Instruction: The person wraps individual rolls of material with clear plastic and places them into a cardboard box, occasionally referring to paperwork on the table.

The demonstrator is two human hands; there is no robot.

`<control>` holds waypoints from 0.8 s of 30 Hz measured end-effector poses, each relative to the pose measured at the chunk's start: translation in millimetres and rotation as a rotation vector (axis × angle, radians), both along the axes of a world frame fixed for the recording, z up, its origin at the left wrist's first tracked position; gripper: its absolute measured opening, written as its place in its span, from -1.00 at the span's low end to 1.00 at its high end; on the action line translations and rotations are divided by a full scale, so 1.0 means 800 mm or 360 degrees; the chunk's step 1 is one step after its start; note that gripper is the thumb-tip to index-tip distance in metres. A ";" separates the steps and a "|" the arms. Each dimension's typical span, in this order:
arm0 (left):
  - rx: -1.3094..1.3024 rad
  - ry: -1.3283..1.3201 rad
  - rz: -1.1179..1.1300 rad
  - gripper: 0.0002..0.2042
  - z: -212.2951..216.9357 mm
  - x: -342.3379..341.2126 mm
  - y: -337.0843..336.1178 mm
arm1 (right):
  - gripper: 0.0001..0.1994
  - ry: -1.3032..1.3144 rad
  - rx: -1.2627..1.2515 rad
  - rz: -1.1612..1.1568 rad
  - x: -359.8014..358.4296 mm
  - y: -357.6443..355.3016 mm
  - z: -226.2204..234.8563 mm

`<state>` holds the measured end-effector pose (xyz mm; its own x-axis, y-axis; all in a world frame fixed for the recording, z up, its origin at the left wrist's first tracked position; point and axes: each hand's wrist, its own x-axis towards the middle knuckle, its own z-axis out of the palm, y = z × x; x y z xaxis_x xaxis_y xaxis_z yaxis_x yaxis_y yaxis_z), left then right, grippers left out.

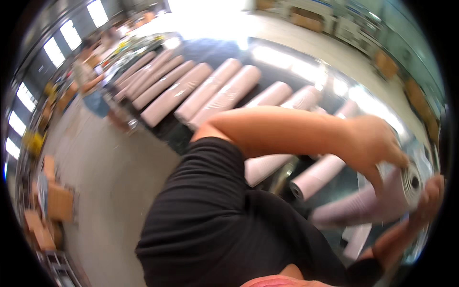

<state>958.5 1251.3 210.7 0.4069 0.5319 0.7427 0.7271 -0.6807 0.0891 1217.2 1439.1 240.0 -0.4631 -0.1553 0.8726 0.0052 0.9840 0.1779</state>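
Brown cardboard boxes stand at lower left. Pale pink wrapped rolls lie in a row, upper centre. At right, left hand and right hand clasp one pink plastic-wrapped roll by its end, fingers pressed around it.

I see rolls lying side by side across the worktop; at the right, one roll sits between my hands.
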 end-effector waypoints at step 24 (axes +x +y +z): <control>-0.0468 0.0465 0.0807 -0.25 0.063 -0.016 0.024 | -0.43 -0.0210 -0.1411 0.0102 -0.058 -0.068 -0.007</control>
